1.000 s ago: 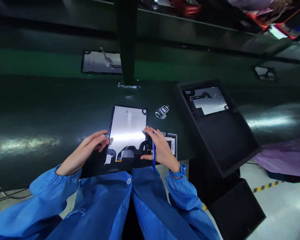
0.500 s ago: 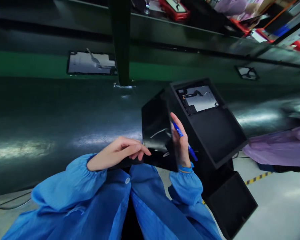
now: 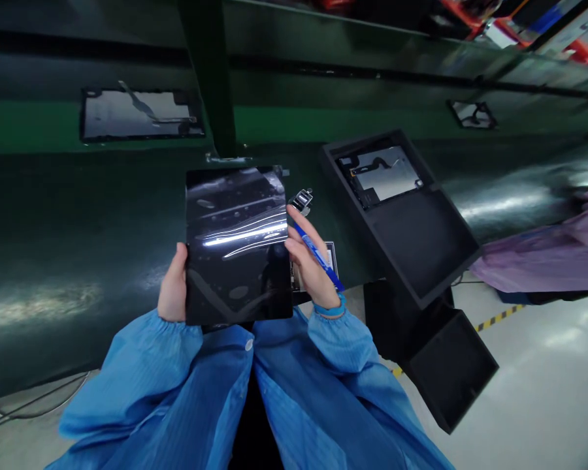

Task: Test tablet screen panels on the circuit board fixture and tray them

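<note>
A glossy black tablet screen [image 3: 238, 261], covered by a clear film with bright reflections, is held up in front of my body. My left hand [image 3: 173, 287] grips its left edge, thumb at the side and the other fingers hidden behind. My right hand [image 3: 311, 261] closes on the right edge and also keeps a blue pen [image 3: 318, 256] against the fingers. Just beyond the right fingertips, a small metal clip-like object [image 3: 302, 199] lies on the bench. Part of a flat, white-edged item [image 3: 331, 261] shows behind my right hand.
A black foam tray [image 3: 421, 241] to the right holds a screen panel [image 3: 385, 175] with a flex cable. Another panel [image 3: 142, 115] lies at the back left, and one [image 3: 472, 115] far right. A black bin [image 3: 453, 372] stands below. A person's purple sleeve [image 3: 543, 254] is at right.
The tablet screen has turned from a steep tilt to face me and moved left. My left hand has gone from its lower front to its left edge. The pen stays in my right hand.
</note>
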Tool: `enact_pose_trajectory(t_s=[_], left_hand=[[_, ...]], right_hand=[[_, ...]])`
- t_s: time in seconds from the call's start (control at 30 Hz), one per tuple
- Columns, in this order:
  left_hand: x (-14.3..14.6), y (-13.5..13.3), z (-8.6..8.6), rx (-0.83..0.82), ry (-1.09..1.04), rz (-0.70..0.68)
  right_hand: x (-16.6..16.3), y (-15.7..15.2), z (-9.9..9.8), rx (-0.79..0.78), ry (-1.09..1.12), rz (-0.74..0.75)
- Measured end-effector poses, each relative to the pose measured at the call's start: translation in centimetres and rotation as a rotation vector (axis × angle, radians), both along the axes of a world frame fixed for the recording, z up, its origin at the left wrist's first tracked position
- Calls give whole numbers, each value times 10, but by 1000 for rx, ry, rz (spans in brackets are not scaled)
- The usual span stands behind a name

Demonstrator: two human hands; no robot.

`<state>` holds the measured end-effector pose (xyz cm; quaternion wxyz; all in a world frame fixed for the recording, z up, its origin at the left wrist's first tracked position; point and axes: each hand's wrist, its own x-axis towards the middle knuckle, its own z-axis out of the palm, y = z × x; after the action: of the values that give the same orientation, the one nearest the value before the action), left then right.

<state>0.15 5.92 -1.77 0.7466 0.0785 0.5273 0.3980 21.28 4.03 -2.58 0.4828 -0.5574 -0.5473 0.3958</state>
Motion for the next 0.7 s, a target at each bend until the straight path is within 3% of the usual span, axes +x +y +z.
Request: enact_pose_trajectory(t_s=[0.1, 0.2, 0.3, 0.43, 0.57, 0.7], left_hand=[[-12, 0, -1, 1, 202, 108], [-17, -1, -1, 80, 529, 202], [-14, -2, 5, 79, 695, 253], [-12, -2, 5, 49, 657, 300], [-19, -4, -10, 64, 420, 226], [-25, -6, -21, 78, 334, 210]], right_hand=[[37, -8, -12, 85, -118, -162], [72, -15, -31, 197, -450, -380], [88, -21, -46, 247, -736, -308], [87, -24, -49, 276, -834, -194], [86, -23, -48, 260, -887, -158], [89, -24, -51, 267, -920, -143]])
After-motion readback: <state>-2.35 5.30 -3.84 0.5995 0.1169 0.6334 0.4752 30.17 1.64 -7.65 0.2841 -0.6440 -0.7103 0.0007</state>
